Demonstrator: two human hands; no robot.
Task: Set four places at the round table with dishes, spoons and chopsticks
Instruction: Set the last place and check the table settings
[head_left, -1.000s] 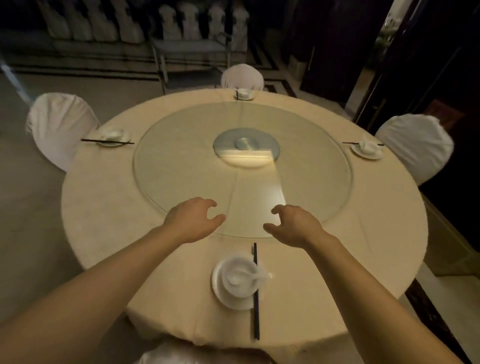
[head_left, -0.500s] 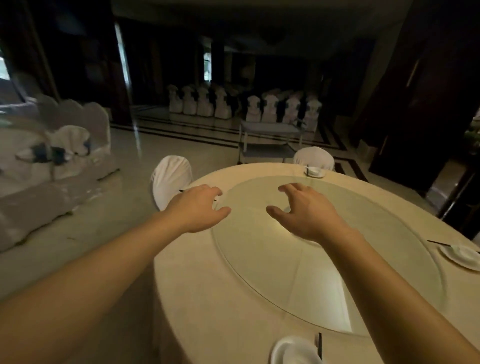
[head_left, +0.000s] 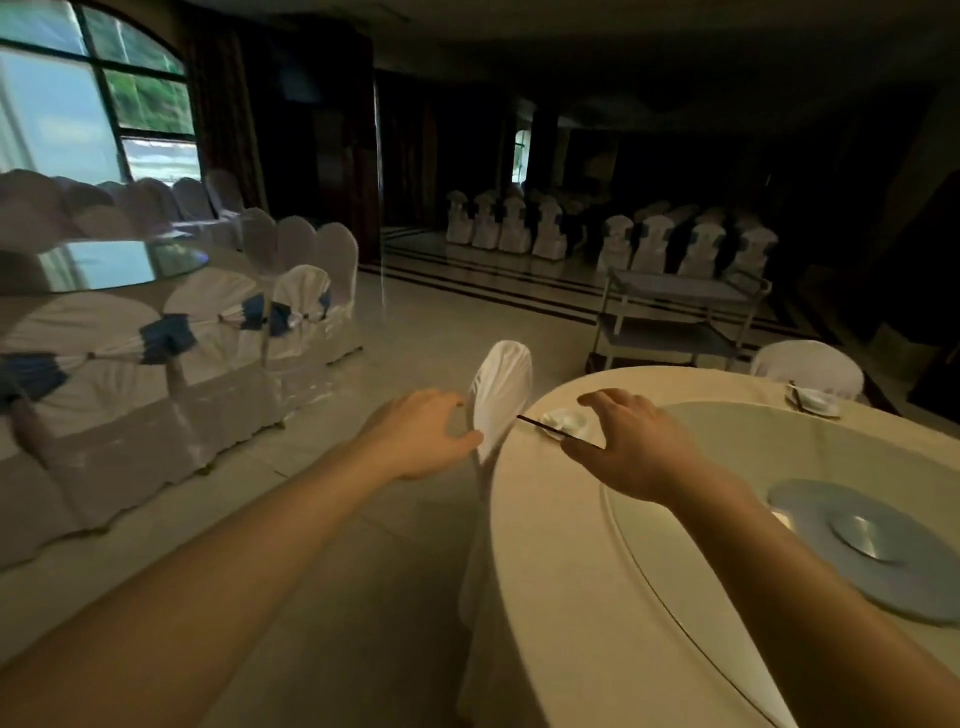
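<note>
— Hands, status?
— Your left hand (head_left: 415, 436) hangs at frame centre, over the floor. Its fingers (head_left: 441, 399) are spread and loosely curved, grasping nothing. Your right hand (head_left: 641, 454) hovers above the counter (head_left: 545, 561) near its rim, likewise released.
— Place settings?
— Two in view. One dish (head_left: 569, 422) with chopsticks (head_left: 539, 425) lies at the counter's left rim, just beyond your right hand, which hides the sticks' near end. A white-covered chair (head_left: 501, 389) stands beside it. A second dish (head_left: 815, 402) sits at the far rim, upper right. Spoons: cannot tell. A glass turntable (head_left: 831, 457) covers the counter's middle.
</note>
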